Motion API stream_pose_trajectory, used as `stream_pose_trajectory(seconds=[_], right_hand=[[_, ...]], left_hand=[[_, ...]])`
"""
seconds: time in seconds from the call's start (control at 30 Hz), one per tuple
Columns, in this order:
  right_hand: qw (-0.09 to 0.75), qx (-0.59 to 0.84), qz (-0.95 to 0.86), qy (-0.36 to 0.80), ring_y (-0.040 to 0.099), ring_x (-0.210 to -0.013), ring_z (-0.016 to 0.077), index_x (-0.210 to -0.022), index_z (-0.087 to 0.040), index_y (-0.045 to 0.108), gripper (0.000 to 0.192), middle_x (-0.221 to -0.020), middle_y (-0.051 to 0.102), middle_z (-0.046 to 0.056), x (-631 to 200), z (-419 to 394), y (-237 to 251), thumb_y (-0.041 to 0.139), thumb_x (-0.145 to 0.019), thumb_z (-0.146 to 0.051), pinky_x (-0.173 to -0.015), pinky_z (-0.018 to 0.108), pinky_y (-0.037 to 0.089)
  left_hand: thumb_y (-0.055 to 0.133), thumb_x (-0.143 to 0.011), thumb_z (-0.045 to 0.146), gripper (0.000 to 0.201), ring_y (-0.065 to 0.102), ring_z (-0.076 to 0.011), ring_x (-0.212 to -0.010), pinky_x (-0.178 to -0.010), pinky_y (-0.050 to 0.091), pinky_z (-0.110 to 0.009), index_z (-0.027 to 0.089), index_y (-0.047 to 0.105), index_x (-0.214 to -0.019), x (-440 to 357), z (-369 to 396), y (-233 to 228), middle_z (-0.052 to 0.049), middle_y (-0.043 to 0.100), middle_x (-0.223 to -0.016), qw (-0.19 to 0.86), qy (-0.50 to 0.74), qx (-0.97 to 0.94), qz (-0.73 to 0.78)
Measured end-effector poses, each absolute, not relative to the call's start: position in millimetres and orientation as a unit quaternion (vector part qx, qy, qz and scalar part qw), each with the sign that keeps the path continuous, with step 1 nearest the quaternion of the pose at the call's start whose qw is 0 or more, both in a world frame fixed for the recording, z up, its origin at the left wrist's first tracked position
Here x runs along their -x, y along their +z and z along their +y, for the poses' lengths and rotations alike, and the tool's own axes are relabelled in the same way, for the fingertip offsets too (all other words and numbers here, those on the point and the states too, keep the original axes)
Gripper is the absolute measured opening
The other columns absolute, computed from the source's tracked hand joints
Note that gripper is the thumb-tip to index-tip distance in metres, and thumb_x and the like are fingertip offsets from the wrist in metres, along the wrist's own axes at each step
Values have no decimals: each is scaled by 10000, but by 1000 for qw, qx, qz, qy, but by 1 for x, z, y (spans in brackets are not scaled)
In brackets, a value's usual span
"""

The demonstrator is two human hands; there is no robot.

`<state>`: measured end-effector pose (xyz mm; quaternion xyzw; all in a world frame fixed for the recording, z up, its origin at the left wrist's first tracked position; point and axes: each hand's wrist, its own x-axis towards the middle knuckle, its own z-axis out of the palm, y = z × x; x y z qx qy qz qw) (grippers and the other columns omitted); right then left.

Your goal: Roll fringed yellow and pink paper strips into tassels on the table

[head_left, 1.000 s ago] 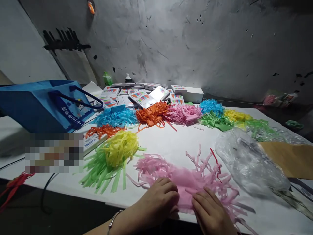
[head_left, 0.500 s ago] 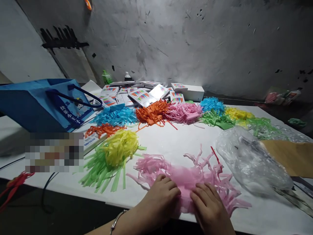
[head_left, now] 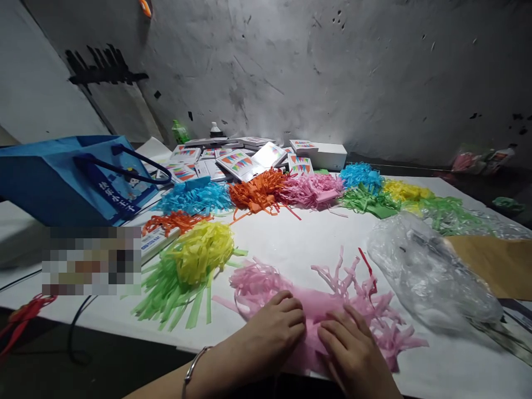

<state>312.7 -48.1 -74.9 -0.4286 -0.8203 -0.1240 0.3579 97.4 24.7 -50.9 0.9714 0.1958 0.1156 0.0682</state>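
A sheet of pink tissue paper with fringed ends lies at the near edge of the table, its plain middle strip between my hands. My left hand bends its fingers over the left part of that strip; a silver bracelet circles the wrist. From the right, my right hand has its fingers curled over the same paper, the thumb mostly hidden. Pink fringes spread out to both sides. Close to my left hand rests a yellow fringed tissue bundle on top of a green one.
Blue, orange and pink tissue bundles line the back, before a pile of printed packets. A blue bag stands left. Clear plastic wrapping and brown paper lie right.
Both hands have shifted slightly on the pink tissue paper. More of its plain middle now shows below my fingers, toward the near edge.
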Motion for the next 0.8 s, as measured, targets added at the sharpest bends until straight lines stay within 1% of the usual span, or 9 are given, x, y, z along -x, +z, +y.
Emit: stream_pose_trajectory(seconds=[0.1, 0.2, 0.3, 0.37, 0.43, 0.5, 0.63, 0.7, 0.8], right_hand=[[293, 506, -787, -195, 662, -1077, 298, -1131, -204, 645, 333, -1118, 745, 69, -340, -49, -83, 403, -1061, -422, -1031, 519, 324], [255, 620, -678, -301, 683, -999, 385, -1157, -152, 647, 468, -1156, 722, 175, -379, -58, -91, 346, -1056, -496, -828, 554, 415], [281, 659, -575, -395, 674, -1023, 434, -1202, -119, 650, 379, -1232, 681, 226, -391, -69, -85, 581, -984, -421, -841, 586, 451], [311, 605, -644, -349, 639, -1133, 405, -1324, -86, 576, 457, -1297, 645, 228, -374, -72, -76, 678, -934, -303, -946, 562, 462], [313, 480, -782, -244, 602, -1223, 333, -1341, -72, 549, 422, -1298, 655, 188, -346, -70, -69, 606, -960, -244, -1010, 470, 472], [314, 417, -834, -180, 661, -1124, 243, -1268, -91, 595, 309, -1155, 726, 113, -323, -64, -67, 489, -985, -153, -1033, 391, 460], [374, 460, -802, -69, 682, -798, 172, -1104, -171, 621, 280, -854, 710, 19, -309, -50, -77, 381, -993, -79, -846, 333, 509], [374, 515, -771, -32, 664, -774, 191, -1036, -213, 613, 213, -850, 696, 19, -312, -44, -83, 408, -1021, -158, -741, 324, 506], [338, 595, -729, -1, 650, -753, 240, -933, -241, 600, 217, -807, 675, 27, -313, -34, -90, 407, -1031, -222, -699, 361, 484]], left_hand=[[593, -887, 125, 100, 571, -200, -844, -894, 380, -360, 218, 613, -917, -95, 23, -52, -41, 688, -896, 76, 111, -974, 184], [556, -881, 87, 135, 580, -194, -833, -905, 379, -363, 216, 593, -896, -95, 22, -55, -40, 690, -894, 79, 117, -971, 195], [532, -872, 65, 146, 588, -191, -826, -897, 379, -368, 207, 569, -869, -97, 21, -60, -36, 697, -889, 77, 128, -968, 201], [524, -863, 58, 148, 590, -191, -816, -879, 387, -370, 200, 562, -845, -98, 22, -61, -36, 701, -882, 77, 133, -967, 202], [523, -857, 60, 144, 590, -193, -803, -851, 400, -364, 195, 568, -836, -98, 22, -61, -39, 706, -877, 85, 134, -966, 206], [529, -844, 61, 151, 601, -202, -816, -831, 418, -354, 194, 596, -867, -96, 22, -60, -44, 715, -886, 109, 131, -960, 223], [595, -787, 111, 196, 652, -226, -840, -764, 469, -319, 205, 650, -950, -92, 25, -54, -40, 742, -927, 224, 123, -905, 341], [548, -841, 137, 162, 671, -208, -806, -718, 482, -291, 205, 653, -944, -94, 29, -49, -35, 748, -912, 253, 127, -875, 393], [457, -908, 127, 201, 671, -191, -819, -721, 481, -272, 193, 646, -896, -103, 38, -43, -49, 733, -910, 239, 135, -860, 429]])
